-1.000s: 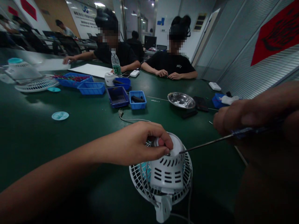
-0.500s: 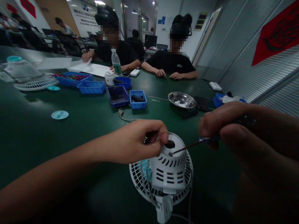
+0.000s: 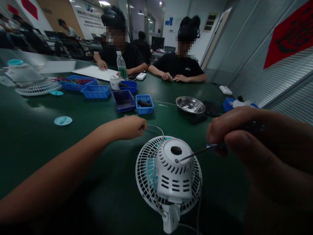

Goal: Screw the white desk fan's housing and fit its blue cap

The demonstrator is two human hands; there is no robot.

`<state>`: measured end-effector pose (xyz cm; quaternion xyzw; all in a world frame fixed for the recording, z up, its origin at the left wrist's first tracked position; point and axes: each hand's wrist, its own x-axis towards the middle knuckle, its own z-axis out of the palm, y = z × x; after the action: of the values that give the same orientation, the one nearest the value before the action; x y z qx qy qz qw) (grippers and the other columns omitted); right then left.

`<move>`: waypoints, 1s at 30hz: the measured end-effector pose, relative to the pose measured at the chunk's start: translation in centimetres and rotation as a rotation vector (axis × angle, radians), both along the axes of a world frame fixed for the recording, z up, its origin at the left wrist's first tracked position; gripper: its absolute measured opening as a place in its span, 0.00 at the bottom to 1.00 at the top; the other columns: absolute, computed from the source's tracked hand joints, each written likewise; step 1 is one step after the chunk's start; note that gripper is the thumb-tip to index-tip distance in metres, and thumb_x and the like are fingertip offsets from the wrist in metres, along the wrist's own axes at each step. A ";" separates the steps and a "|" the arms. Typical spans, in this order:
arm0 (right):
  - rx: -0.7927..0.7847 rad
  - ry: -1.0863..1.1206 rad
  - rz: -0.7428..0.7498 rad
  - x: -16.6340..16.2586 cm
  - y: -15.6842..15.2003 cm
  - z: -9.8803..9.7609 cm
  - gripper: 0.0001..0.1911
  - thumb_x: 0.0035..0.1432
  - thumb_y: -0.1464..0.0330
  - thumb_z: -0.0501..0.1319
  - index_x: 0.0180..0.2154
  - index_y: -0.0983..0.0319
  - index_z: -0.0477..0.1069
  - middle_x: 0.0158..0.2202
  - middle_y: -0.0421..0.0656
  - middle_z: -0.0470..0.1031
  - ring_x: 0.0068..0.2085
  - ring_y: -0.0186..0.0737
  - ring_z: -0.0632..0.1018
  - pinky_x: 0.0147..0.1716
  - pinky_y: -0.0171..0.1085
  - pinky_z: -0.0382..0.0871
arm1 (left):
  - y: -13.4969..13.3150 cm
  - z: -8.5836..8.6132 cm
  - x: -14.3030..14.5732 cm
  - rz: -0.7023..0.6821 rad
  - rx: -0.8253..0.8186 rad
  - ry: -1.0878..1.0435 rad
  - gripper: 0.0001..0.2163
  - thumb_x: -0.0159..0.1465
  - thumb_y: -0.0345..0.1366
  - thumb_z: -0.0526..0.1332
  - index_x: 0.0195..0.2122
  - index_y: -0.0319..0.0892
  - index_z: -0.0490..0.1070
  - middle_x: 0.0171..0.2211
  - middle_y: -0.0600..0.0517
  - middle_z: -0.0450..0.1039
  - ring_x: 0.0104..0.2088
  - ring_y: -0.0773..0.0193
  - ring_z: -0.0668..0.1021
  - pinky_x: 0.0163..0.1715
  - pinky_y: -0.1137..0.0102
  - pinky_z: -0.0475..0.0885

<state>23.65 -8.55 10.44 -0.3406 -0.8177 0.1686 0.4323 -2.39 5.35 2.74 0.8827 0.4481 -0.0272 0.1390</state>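
A small white fan (image 3: 174, 186) lies with its grille down and the slotted motor housing facing up. My right hand (image 3: 251, 140) is closed around a screwdriver (image 3: 195, 153), whose thin shaft slants down to a screw (image 3: 177, 161) beside the opening on top of the housing. My left hand (image 3: 132, 126) is off the fan, up and to its left, with its fingers curled in. A grey power cord (image 3: 156, 127) runs from beside those fingers towards the fan. What lies inside the curled fingers is hidden, and the hand mostly covers the cord's plug.
Blue bins (image 3: 123, 100) stand across the table, one with a dark part inside. A metal bowl (image 3: 190, 105) holds small white pieces. At left are a turquoise disc (image 3: 63, 120) and another fan (image 3: 24, 75). Two people sit opposite, near a water bottle (image 3: 121, 65).
My left hand has left the fan housing and moved up and left to the cord. The screwdriver tip stays at the screw. One person opposite has drawn a hand across the paper.
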 end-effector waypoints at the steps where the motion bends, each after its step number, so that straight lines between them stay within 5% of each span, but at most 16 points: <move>1: -0.003 0.005 0.005 0.0 0.0 0.0 0.07 0.72 0.65 0.58 0.39 0.54 0.73 0.28 0.37 0.73 0.27 0.33 0.73 0.20 0.32 0.64 | 0.6 -0.8 -0.3 -0.006 -0.006 0.015 0.08 0.59 0.28 0.60 0.37 0.39 0.78 0.34 0.46 0.80 0.33 0.56 0.78 0.34 0.67 0.70; 7: -0.005 -0.020 0.017 0.1 -0.2 0.3 0.06 0.72 0.64 0.59 0.39 0.54 0.72 0.26 0.36 0.72 0.24 0.31 0.73 0.18 0.31 0.63 | 1.8 -3.9 -2.0 -0.106 -0.017 -0.041 0.06 0.62 0.31 0.60 0.29 0.40 0.75 0.23 0.56 0.71 0.26 0.68 0.73 0.31 0.74 0.67; 13: 0.074 -0.097 -0.092 0.0 -0.3 0.2 0.14 0.74 0.55 0.53 0.38 0.53 0.72 0.28 0.37 0.73 0.28 0.35 0.77 0.21 0.33 0.67 | 1.8 -5.0 -2.3 -0.168 -0.009 -0.123 0.08 0.64 0.31 0.59 0.28 0.40 0.74 0.20 0.59 0.67 0.22 0.71 0.68 0.27 0.76 0.64; 16: 0.010 -0.027 -0.011 -0.1 -0.3 0.1 0.08 0.72 0.63 0.58 0.38 0.54 0.73 0.27 0.37 0.74 0.26 0.34 0.76 0.19 0.32 0.65 | 1.9 -5.0 -2.3 -0.156 -0.015 -0.150 0.07 0.64 0.31 0.61 0.28 0.41 0.74 0.20 0.58 0.67 0.23 0.68 0.71 0.29 0.74 0.68; 19: -0.013 0.009 0.030 -0.3 -0.2 0.1 0.05 0.68 0.69 0.62 0.37 0.54 0.73 0.25 0.36 0.74 0.23 0.33 0.74 0.16 0.32 0.62 | 1.8 -3.9 -1.7 -0.118 -0.004 -0.185 0.03 0.62 0.31 0.62 0.31 0.41 0.75 0.23 0.55 0.71 0.28 0.64 0.74 0.34 0.70 0.71; 23: 0.096 0.070 -0.090 -0.9 0.0 0.3 0.10 0.60 0.73 0.68 0.40 0.53 0.73 0.34 0.36 0.77 0.25 0.31 0.73 0.17 0.33 0.64 | -0.4 -0.5 0.0 -0.117 0.037 -0.322 0.10 0.67 0.34 0.57 0.47 0.39 0.74 0.41 0.46 0.76 0.40 0.58 0.77 0.43 0.64 0.74; 26: 0.139 0.112 -0.079 -1.6 -0.2 0.5 0.18 0.56 0.78 0.69 0.43 0.51 0.72 0.35 0.34 0.78 0.24 0.32 0.73 0.18 0.33 0.68 | -3.4 2.1 1.1 -0.387 -0.116 -0.678 0.13 0.71 0.38 0.57 0.54 0.41 0.70 0.55 0.44 0.72 0.55 0.55 0.75 0.56 0.62 0.73; 30: 0.160 0.073 -0.067 -2.0 -1.4 0.4 0.15 0.63 0.75 0.61 0.44 0.49 0.74 0.36 0.35 0.80 0.37 0.39 0.80 0.30 0.35 0.77 | -6.3 3.4 1.6 -0.611 -0.286 -0.680 0.19 0.68 0.36 0.65 0.59 0.41 0.68 0.64 0.42 0.64 0.63 0.53 0.71 0.64 0.62 0.68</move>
<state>21.64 -10.00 10.84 -0.3256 -0.8004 0.1009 0.4931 -0.82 -0.99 6.10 0.9049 0.0889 0.1618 0.3835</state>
